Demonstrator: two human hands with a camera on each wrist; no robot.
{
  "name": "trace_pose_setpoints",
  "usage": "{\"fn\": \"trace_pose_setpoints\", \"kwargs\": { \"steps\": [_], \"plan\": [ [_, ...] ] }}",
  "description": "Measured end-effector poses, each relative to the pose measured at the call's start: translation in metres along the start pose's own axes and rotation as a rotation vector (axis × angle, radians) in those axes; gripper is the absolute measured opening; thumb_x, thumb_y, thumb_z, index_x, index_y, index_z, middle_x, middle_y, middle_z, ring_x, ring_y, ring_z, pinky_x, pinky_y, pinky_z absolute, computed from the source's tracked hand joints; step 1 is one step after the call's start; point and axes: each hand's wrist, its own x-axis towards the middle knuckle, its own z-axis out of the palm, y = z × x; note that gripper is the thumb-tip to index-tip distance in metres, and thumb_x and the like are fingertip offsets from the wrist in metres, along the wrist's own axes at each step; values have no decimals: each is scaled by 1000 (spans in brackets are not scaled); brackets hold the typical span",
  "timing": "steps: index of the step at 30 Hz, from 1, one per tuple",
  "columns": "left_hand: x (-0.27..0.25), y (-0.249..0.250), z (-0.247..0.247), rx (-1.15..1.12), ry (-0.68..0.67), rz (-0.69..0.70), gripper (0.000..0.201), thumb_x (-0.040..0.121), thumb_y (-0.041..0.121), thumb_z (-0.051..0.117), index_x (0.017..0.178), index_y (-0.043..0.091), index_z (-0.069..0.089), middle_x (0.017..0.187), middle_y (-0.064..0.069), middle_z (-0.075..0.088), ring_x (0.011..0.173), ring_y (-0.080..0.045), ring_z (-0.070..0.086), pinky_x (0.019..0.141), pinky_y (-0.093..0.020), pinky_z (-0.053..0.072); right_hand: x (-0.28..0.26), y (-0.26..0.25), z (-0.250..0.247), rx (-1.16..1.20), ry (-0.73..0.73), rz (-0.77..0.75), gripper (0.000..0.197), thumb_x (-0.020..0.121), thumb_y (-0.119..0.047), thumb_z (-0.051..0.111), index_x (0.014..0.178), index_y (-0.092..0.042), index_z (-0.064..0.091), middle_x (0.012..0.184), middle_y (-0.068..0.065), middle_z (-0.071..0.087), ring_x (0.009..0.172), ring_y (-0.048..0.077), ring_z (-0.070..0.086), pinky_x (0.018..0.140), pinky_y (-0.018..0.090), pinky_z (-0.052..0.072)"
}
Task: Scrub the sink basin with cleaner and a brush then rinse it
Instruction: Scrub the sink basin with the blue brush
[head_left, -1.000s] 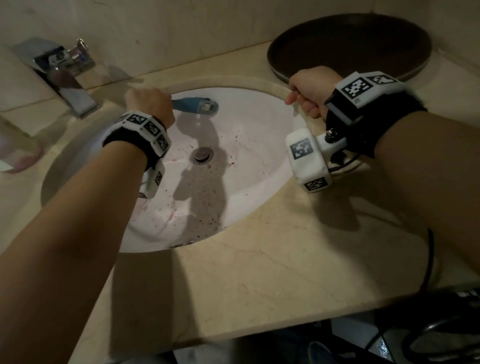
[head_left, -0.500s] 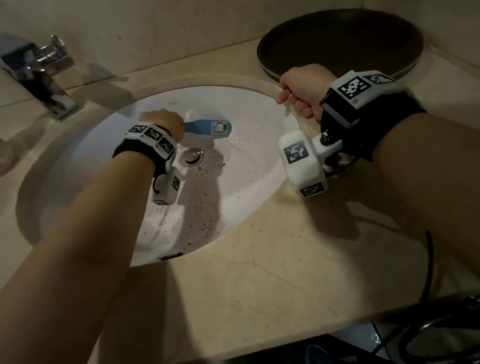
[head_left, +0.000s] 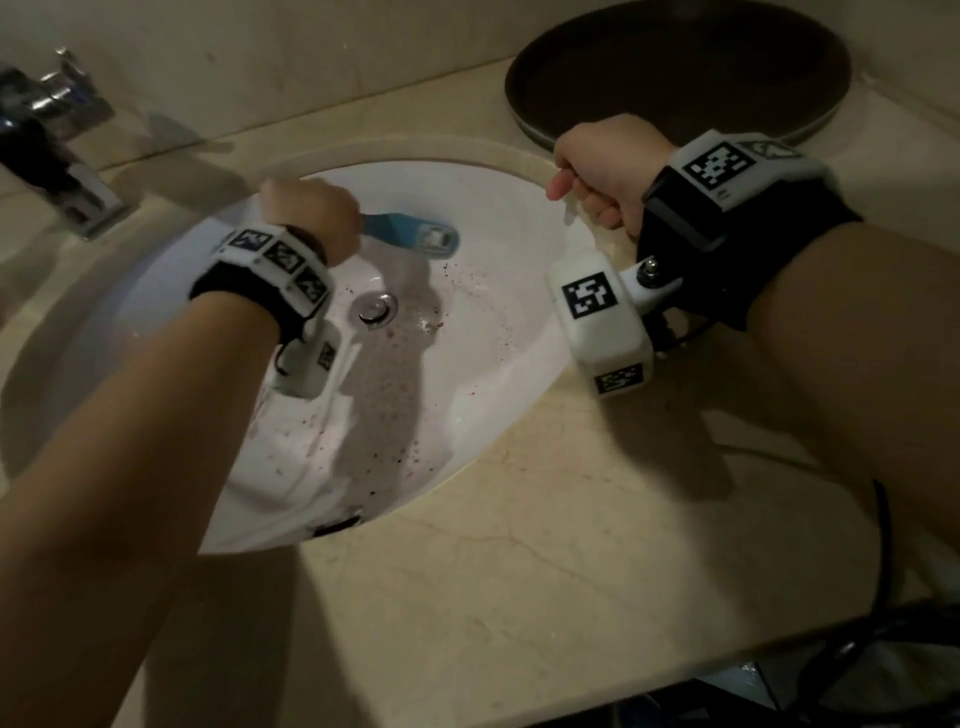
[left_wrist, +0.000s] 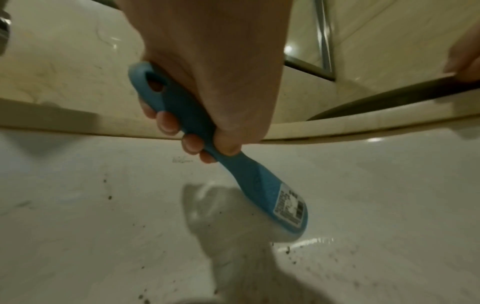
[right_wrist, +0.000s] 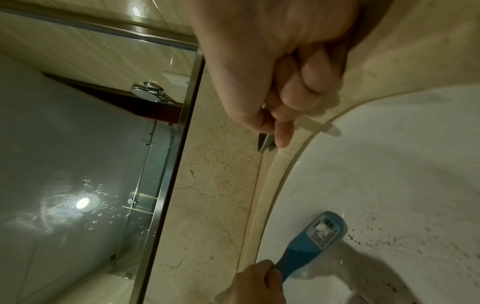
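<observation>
My left hand (head_left: 311, 218) grips the handle of a blue scrub brush (head_left: 410, 236) inside the white sink basin (head_left: 509, 291). The brush head, with a barcode label on its back, presses bristles-down on the far wall above the drain (head_left: 375, 307). In the left wrist view my fingers (left_wrist: 191, 144) wrap the blue handle (left_wrist: 182, 107). My right hand (head_left: 602, 171) is a fist at the basin's right rim. It pinches a small slim metallic-looking object (right_wrist: 264, 142); what that object is cannot be told. Dark specks (head_left: 395, 457) dot the wet basin.
A chrome faucet (head_left: 57, 156) stands at the back left on the beige marble counter (head_left: 571, 545). A dark round tray (head_left: 675, 67) lies at the back right, just behind my right hand. A black cable (head_left: 883, 545) hangs by the counter's right front edge.
My left hand swept the brush down the far wall toward the drain and a little to the right. My right hand stayed fisted at the rim.
</observation>
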Motion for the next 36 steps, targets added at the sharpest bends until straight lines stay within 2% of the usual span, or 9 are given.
{"fn": "trace_pose_setpoints", "kwargs": {
  "steps": [6,10,13,15,18,21,28,32,36],
  "plan": [
    [2,-22,31,5,-58,-41,23,92,21,46,103,9,63,107,-12,65,105,-30,62,87,-39,48,2,2,-1,88,-51,23,38,97,-25,37,66,-12,54,37,-3,40,20,6,31,27,11,23],
    [-10,-46,62,-109,-148,-138,20,91,23,51,95,7,62,99,-12,65,89,-29,61,86,-37,51,0,2,3,159,-16,69,34,95,-24,40,66,-11,54,31,-6,34,17,5,25,28,5,20],
    [-14,-43,50,-338,-148,-159,35,99,28,37,114,7,61,118,-16,61,105,-31,58,92,-38,44,-5,0,5,153,47,85,28,92,-24,42,69,-14,55,43,-8,35,20,4,25,28,7,19],
    [-16,-34,38,-584,-165,-97,34,99,28,40,113,6,62,120,-20,60,108,-33,57,94,-38,43,-7,-1,5,141,40,87,27,91,-24,41,69,-16,55,48,-8,34,25,4,26,28,10,20],
    [-22,-16,24,-825,-262,98,43,96,39,47,65,11,57,64,-10,59,57,-25,49,61,-26,40,-7,-2,5,105,30,85,28,91,-25,39,69,-17,54,52,-9,33,34,4,25,30,15,20],
    [-31,5,15,-874,-328,302,58,95,50,43,50,13,48,32,5,42,37,-17,37,54,-25,33,-6,-2,4,68,39,107,29,92,-27,39,70,-19,55,51,-9,34,37,4,26,34,16,21],
    [-31,26,28,-635,-600,496,61,94,53,41,48,13,44,28,6,35,25,-7,27,47,-24,26,-3,-4,8,4,40,144,32,91,-28,40,63,-20,53,32,-10,30,20,4,22,33,4,22],
    [-39,28,32,-616,-699,528,61,94,53,41,46,15,38,30,7,29,25,-8,21,37,-18,19,0,-1,10,18,42,132,31,88,-27,42,59,-21,52,36,-11,30,22,4,23,32,6,20],
    [-52,33,22,-478,-744,626,69,91,60,32,35,19,39,32,6,30,27,-9,23,43,-19,27,1,2,11,21,64,111,29,85,-27,44,57,-22,51,44,-10,29,27,5,22,32,12,18]
  ]
}}
